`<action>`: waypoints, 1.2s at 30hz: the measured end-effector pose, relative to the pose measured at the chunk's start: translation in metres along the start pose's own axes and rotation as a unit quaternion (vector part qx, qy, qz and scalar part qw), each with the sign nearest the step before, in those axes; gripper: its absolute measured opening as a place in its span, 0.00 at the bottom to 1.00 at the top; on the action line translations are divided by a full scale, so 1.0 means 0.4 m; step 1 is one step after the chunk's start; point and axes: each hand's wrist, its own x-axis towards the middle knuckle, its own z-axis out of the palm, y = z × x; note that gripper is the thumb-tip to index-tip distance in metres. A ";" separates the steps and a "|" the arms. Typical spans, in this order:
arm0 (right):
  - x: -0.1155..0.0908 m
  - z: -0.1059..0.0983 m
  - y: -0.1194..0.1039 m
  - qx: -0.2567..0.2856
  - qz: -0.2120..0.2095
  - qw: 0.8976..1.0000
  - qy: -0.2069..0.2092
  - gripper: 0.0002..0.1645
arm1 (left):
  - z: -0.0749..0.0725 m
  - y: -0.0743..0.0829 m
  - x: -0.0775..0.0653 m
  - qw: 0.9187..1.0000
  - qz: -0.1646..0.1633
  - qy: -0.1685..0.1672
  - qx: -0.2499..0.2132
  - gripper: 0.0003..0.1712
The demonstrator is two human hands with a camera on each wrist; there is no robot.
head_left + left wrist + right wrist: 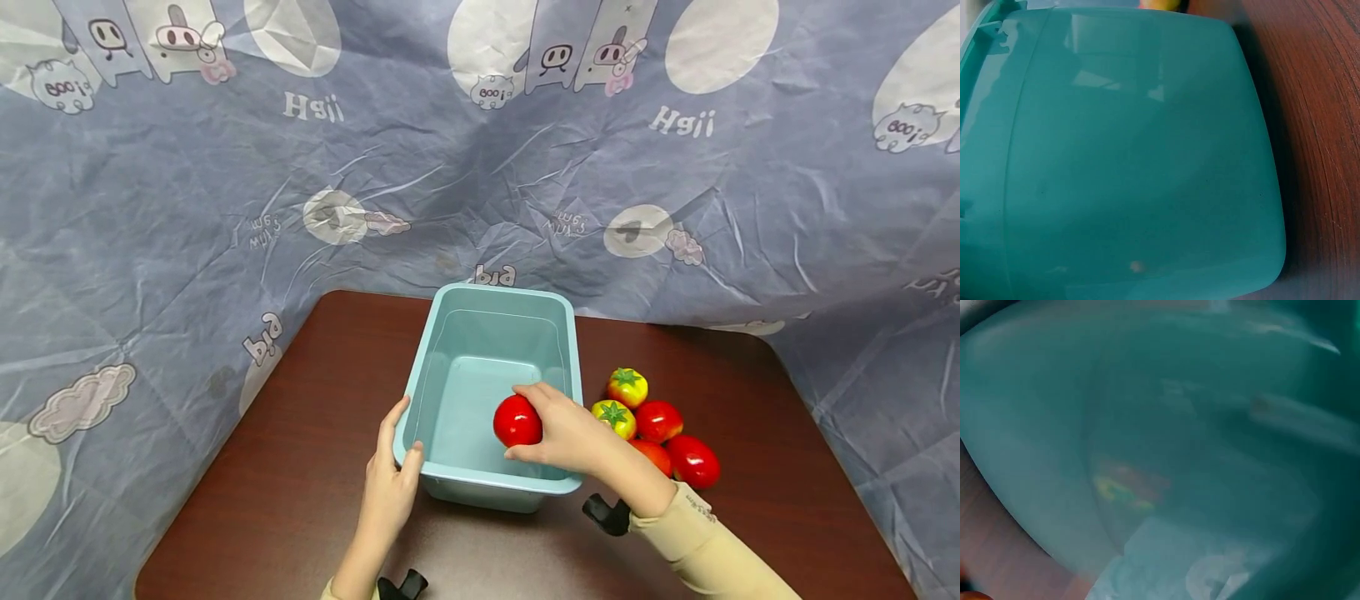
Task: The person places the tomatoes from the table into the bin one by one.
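A light blue-green plastic bin [487, 482] stands open-topped on the table. My left hand [390, 479] holds its near left corner, the thumb over the rim and the fingers along the outer side. Above the bin's floor, near the right wall, my right hand [566, 429] grips a glossy red round fruit [517, 421] between thumb and fingers. The left wrist view is filled by the bin's outer wall [1141, 156], with neither hand showing. Blurred bin wall [1197, 444] fills most of the right wrist view; the held fruit is not seen there.
Right of the bin lie several fruits: yellow-red ones with green leafy tops [627, 387] and red ones [692, 462], partly behind the right forearm. The dark brown table [300, 433] meets a hanging grey-blue patterned cloth [420, 167] at the back.
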 end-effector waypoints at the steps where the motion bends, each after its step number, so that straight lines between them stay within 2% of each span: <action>1: 0.003 0.003 -0.003 -0.023 -0.004 1.000 -0.008 0.48 | 0.000 0.001 0.000 1.000 0.000 0.000 0.000 0.38; 7: 0.015 0.022 -0.011 -0.127 -0.035 0.990 -0.055 0.46 | 0.003 0.000 -0.001 1.000 0.015 0.010 0.007 0.38; 10: 0.016 0.027 -0.012 -0.157 -0.037 0.984 -0.073 0.45 | 0.005 -0.001 -0.001 1.000 0.017 0.013 0.009 0.38; 14: 0.013 0.030 -0.010 -0.183 -0.048 0.979 -0.078 0.43 | 0.004 0.001 -0.002 1.000 0.005 0.007 0.006 0.38; 19: 0.007 0.024 -0.011 -0.186 -0.069 0.977 -0.072 0.39 | 0.003 0.004 -0.003 1.000 -0.012 -0.001 0.000 0.39; 25: 0.005 0.019 -0.008 -0.150 -0.073 0.984 -0.066 0.35 | 0.003 0.005 -0.005 1.000 -0.019 -0.002 -0.003 0.38; 30: -0.001 0.015 -0.001 -0.101 -0.089 0.991 -0.019 0.31 | 0.004 0.004 -0.005 1.000 -0.021 0.001 0.000 0.38; 33: -0.010 0.011 0.004 -0.069 -0.101 0.992 0.036 0.30 | 0.006 0.003 -0.005 1.000 -0.014 0.007 0.003 0.37; 36: -0.023 0.003 0.012 -0.032 -0.110 0.988 0.105 0.30 | 0.007 0.003 -0.005 1.000 -0.008 0.009 0.003 0.37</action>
